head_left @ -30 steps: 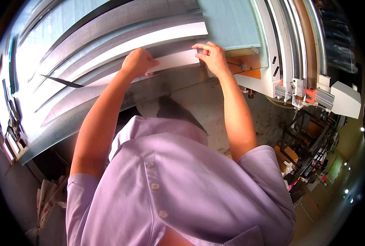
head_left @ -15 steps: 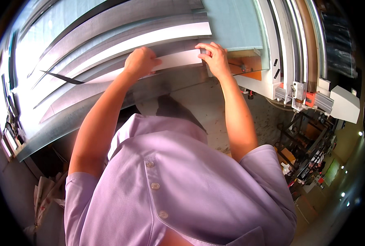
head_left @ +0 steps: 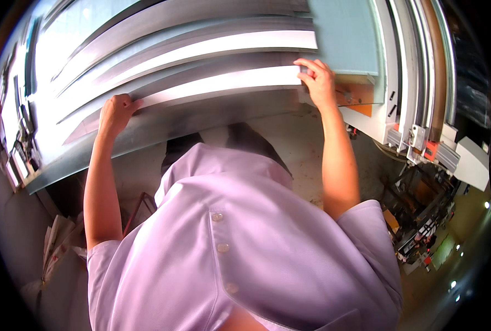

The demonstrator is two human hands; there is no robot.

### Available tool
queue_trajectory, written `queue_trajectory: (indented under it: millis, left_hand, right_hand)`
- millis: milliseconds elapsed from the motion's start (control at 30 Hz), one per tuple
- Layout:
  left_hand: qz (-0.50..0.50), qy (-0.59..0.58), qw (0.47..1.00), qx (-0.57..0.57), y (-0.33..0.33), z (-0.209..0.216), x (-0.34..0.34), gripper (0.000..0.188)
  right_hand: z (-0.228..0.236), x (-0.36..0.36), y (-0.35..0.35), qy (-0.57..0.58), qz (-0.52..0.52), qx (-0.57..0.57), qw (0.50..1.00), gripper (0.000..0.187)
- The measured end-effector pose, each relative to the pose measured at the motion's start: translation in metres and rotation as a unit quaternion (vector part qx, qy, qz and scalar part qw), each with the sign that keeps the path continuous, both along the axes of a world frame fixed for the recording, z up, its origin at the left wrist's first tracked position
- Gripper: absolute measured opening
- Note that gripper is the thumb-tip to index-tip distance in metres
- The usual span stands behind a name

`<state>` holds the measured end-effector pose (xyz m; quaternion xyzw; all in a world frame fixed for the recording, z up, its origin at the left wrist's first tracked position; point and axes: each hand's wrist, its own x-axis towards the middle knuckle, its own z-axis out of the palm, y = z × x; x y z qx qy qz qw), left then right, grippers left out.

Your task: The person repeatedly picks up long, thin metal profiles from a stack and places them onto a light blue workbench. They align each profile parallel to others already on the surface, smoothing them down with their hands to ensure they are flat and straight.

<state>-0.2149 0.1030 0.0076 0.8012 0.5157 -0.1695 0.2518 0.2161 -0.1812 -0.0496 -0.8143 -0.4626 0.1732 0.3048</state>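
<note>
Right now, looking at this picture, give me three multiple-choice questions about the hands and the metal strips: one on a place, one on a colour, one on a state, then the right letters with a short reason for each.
1. Where does the right hand rest?
A. On the right end of the metal strip, beside the pale green panel
B. On the floor
C. On the shirt buttons

2. What colour is the person's shirt?
A. Dark red
B. Pale lilac
C. Black

3. How does the left hand stand?
A. Hanging free at the person's side
B. Closed around a hammer
C. Fingers laid on the strip's left part

Answers: 1 A, the fingers sit at the strip's end, next to the panel. 2 B, the buttoned cloth is light purple. 3 C, the fingers lie on the strip's edge, with no tool in view.
</note>
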Motion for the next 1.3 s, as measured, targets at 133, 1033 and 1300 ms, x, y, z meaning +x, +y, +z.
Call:
queue_trajectory:
  millis: [133, 1033, 1300]
  left_hand:
    - [0.011, -0.028, 1.0, 0.002, 0.006, -0.006, -0.023, 0.043]
    - [0.036, -0.052, 0.998, 0.009, -0.002, -0.005, -0.018, 0.034]
    - [0.016, -0.027, 0.999, 0.014, 0.002, -0.006, -0.012, 0.036]
  right_hand:
    - [0.002, 0.0, 0.001, 0.018, -0.012, -0.037, 0.999, 0.033]
    - [0.009, -0.003, 0.003, -0.019, -0.01, -0.064, 0.998, 0.038]
    - [0.029, -0.199, 0.077, -0.1, 0.245, 0.05, 0.963, 0.066]
